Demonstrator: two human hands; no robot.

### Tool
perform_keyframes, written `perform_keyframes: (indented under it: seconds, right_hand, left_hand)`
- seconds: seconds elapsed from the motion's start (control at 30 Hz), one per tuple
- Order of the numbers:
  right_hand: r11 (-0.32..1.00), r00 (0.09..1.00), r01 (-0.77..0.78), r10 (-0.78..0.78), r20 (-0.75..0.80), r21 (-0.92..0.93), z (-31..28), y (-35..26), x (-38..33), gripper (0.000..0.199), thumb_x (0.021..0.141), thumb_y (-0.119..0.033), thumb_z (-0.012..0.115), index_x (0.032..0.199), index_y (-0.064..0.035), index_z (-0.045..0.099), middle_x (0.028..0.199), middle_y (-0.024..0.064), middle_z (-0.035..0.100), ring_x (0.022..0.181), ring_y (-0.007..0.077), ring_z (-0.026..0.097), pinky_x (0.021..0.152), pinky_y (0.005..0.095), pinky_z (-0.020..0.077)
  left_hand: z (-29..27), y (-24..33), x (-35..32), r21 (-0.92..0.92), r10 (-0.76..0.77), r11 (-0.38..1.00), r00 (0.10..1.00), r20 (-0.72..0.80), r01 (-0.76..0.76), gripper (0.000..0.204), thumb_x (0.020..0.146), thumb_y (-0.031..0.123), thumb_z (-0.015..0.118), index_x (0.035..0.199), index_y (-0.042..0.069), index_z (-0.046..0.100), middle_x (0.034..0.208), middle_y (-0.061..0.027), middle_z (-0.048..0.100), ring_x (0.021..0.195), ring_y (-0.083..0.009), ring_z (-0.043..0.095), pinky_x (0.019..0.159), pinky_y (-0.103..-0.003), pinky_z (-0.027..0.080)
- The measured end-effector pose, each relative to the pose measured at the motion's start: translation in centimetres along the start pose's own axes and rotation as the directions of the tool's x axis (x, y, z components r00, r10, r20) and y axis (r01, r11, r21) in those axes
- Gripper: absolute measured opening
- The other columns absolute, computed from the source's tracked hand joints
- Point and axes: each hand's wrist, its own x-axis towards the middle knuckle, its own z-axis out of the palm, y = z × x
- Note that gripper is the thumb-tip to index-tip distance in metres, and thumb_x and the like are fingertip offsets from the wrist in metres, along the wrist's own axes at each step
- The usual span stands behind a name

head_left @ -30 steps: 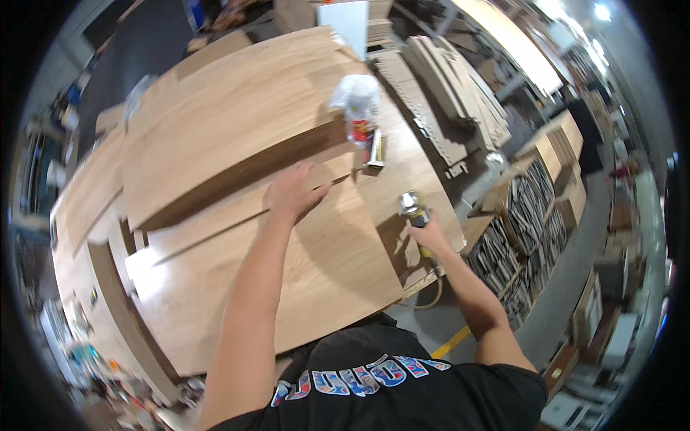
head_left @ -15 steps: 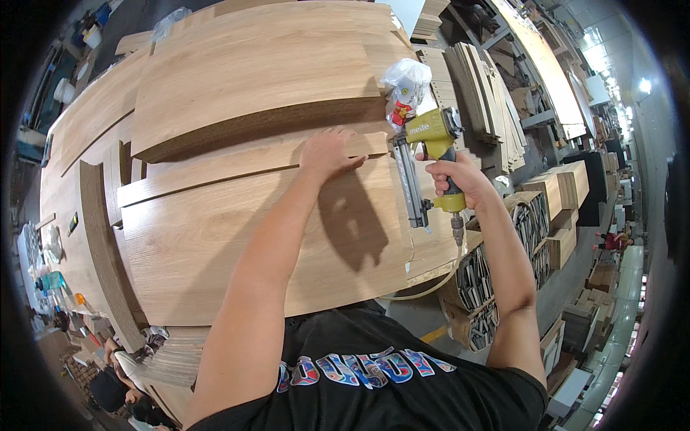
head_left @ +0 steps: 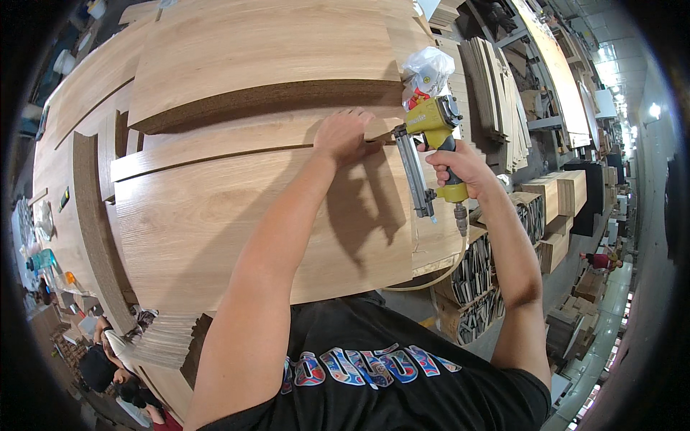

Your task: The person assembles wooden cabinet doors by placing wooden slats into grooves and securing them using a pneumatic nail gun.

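**A:** Head view, item one: yellow nail gun [head_left: 433,154], held in the right hand [head_left: 460,164], whose grip is wrapped fully round the handle. Where does it sit?

**B:** At the right end of the wood strip [head_left: 244,144], nose down against the strip's edge, long magazine hanging toward the person. Judged heavy for its size, rigid metal, best taken by the handle as it is now.

**A:** Item two, the left hand [head_left: 346,135]?

**B:** Flat, fingers spread, pressing the strip just beside the gun's nose; nothing enclosed in it. The strip looks thin, stiff and smooth-faced, likely to slide unless pinned from above.

**A:** Item three, the surface?

**B:** Large veneered panel [head_left: 237,230], light oak colour, lying on the tabletop [head_left: 72,179]; a thicker board [head_left: 266,57] with a dark raw edge lies beyond the strip. Broad, rigid, probably heavy.

**A:** Room?

**B:** Workshop. Plastic-wrapped bundle [head_left: 428,72] just behind the gun, stacked board offcuts [head_left: 496,100] at right, wooden crates [head_left: 557,197] below them, an aisle along the right rim.
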Motion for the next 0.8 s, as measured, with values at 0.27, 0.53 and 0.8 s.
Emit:
perform_keyframes:
  seconds: [0.27, 0.53, 0.8]
  right_hand:
    - [0.997, 1.000, -0.001, -0.001, -0.023, -0.075, 1.1, -1.1, -0.2, 0.026, 0.098, -0.010, 0.078, 0.124, -0.0067, 0.075, 0.077, -0.0066, 0.059, 0.060, 0.0056, 0.055, 0.057, 0.0282, 0.0515]
    - [0.987, 0.997, -0.040, 0.030, -0.066, -0.155, 1.9, -1.9, 0.1, 0.020, 0.097, -0.005, 0.075, 0.117, -0.0044, 0.071, 0.074, -0.0031, 0.058, 0.060, 0.0084, 0.056, 0.057, 0.0290, 0.0513]
    - [0.998, 0.996, 0.005, 0.002, 0.090, -0.068, 2.8, -1.9, 0.8, 0.039, 0.098, -0.004, 0.075, 0.138, -0.0020, 0.071, 0.076, -0.0033, 0.057, 0.061, 0.0074, 0.053, 0.057, 0.0288, 0.0490]
  left_hand:
    - [0.0, -0.3, 0.0, -0.049, 0.010, 0.999, 0.999, -0.038, -0.011, 0.054, 0.093, 0.053, 0.083, 0.123, 0.009, 0.074, 0.123, -0.0168, 0.077, 0.117, -0.0391, 0.074, 0.098, -0.052, 0.060]
    - [0.8, -0.5, 0.0, -0.095, 0.035, 0.994, 0.992, -0.120, -0.046, 0.050, 0.089, 0.048, 0.089, 0.115, 0.009, 0.074, 0.115, -0.0168, 0.078, 0.113, -0.0389, 0.076, 0.095, -0.052, 0.061]
    - [0.1, 0.2, 0.1, -0.096, 0.043, 0.994, 0.987, -0.152, -0.058, 0.034, 0.088, 0.031, 0.089, 0.112, 0.011, 0.075, 0.114, -0.0152, 0.079, 0.109, -0.0378, 0.076, 0.092, -0.049, 0.062]
